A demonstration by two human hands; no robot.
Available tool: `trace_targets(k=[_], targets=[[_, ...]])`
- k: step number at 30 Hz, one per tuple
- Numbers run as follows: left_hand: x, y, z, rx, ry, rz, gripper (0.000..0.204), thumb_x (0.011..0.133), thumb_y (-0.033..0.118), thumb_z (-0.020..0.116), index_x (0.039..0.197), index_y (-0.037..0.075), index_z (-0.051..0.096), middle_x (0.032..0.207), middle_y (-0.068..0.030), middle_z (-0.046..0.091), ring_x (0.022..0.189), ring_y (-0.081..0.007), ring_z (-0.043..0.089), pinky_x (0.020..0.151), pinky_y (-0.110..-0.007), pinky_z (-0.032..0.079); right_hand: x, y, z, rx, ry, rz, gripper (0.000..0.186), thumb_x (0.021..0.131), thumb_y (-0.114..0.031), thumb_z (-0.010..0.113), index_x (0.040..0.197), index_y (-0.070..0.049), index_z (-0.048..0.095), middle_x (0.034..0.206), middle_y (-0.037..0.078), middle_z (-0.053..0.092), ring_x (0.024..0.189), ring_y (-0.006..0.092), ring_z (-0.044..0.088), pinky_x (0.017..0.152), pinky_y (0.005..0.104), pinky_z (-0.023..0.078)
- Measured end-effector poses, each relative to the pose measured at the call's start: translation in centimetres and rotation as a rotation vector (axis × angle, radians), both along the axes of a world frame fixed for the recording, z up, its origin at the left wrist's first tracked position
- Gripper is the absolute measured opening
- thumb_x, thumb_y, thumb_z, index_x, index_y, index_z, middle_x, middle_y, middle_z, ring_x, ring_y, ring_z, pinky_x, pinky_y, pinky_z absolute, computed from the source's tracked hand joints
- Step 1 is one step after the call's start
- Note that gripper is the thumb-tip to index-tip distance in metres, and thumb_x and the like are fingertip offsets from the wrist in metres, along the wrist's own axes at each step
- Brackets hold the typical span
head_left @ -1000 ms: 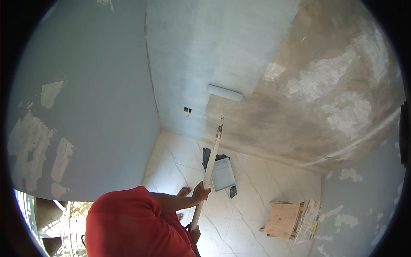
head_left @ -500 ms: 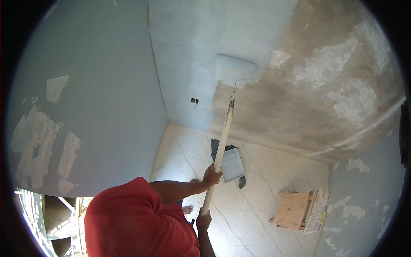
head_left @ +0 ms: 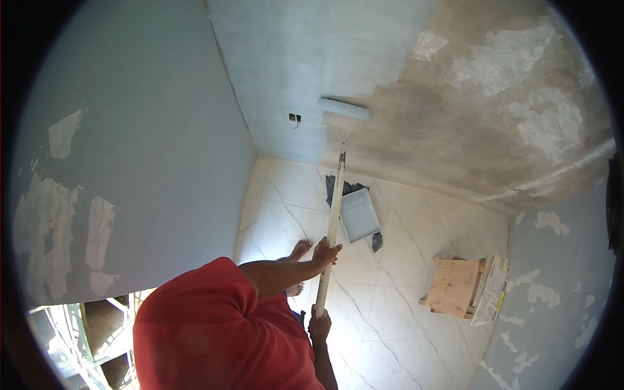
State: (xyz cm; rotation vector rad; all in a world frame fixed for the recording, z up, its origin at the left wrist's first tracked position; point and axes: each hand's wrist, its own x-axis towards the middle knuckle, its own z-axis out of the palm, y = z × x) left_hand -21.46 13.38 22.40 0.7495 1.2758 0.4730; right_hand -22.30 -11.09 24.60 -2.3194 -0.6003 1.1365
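A long, pale pole slants from my hands toward the far wall. My left hand is wrapped around it partway along, and my right hand grips its near end. At the far end is a paint roller with a pale blue-grey sleeve, lying against the wall where wet light-blue paint meets bare brown plaster. Little of the roller's wire frame can be made out. On the tiled floor below sits a grey paint tray, on a crumpled black sheet.
A blue-grey wall with white filler patches rises on the left. An uncovered electrical box is set in the far wall. A small wooden stool stands near the right wall, a flat board beside it. My bare feet are on the tiles.
The roller has come down the wall, and its sleeve now shows as a narrow bar instead of a broad blur. Both hands keep their hold on the pole. The view has shifted slightly.
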Motion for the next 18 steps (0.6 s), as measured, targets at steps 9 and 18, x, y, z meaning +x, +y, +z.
trace_targets(k=[9, 18], targets=[[-0.6, -3.9, -9.1, -0.278, 0.116, -0.213, 0.033, 0.088, 0.030, 0.073, 0.097, 0.003, 0.057, 0.080, -0.0062, 0.063, 0.063, -0.0181, 0.065, 0.056, -0.036, 0.057, -0.1, -2.4, 3.7, -0.282, 0.068, -0.012, 0.054, 0.082, -0.048, 0.072, 0.092, 0.004, 0.065, 0.084, 0.021, 0.070, 0.080, 0.0341, 0.069, 0.071, 0.0435, 0.052], [4.3, -4.5, -11.9, -0.506, 0.033, -0.893, 0.042, 0.089, 0.031, 0.070, 0.115, 0.000, 0.060, 0.102, -0.0168, 0.068, 0.089, -0.0309, 0.070, 0.066, -0.046, 0.061, 5.5, -0.2, 8.7, -0.403, -0.017, -0.003, 0.039, 0.083, -0.034, 0.076, 0.084, 0.002, 0.061, 0.061, 0.011, 0.061, 0.044, 0.0188, 0.058, 0.043, 0.0336, 0.047]])
